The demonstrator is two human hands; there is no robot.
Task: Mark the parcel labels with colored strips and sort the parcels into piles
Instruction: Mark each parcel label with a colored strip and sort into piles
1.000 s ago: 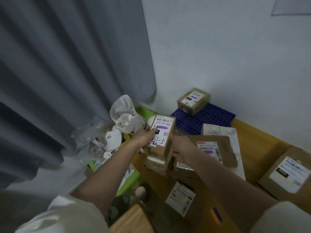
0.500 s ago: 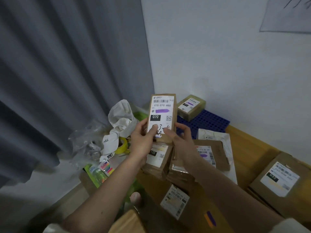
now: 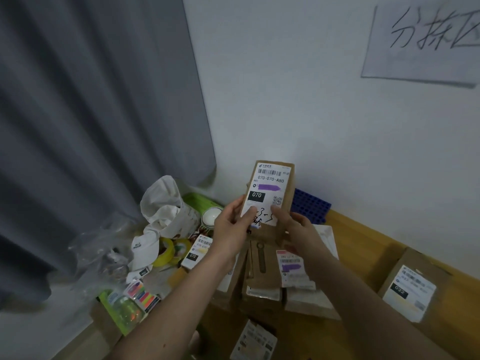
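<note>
Thumbs of the left hand [image 3: 230, 231] and right hand [image 3: 296, 229] press the label [image 3: 267, 189], fingers curled behind the upright cardboard parcel [image 3: 287, 203], clamping it; purple strip [image 3: 268, 187] on its label; more labelled parcels [image 3: 283, 276] piled below.

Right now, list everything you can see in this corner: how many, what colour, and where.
held parcel: one, brown, white label with purple strip, raised before the wall
parcels on table: several, brown, below the hands
parcel 032: one, brown, far right
blue tray: one, against the wall
strip pack: one, multicoloured, lower left
tape rolls: two, yellow, left of the parcels
curtain: one, grey, left
wall sign: one, white, upper right
left hand: grips the held parcel's lower left
right hand: grips its lower right
</note>
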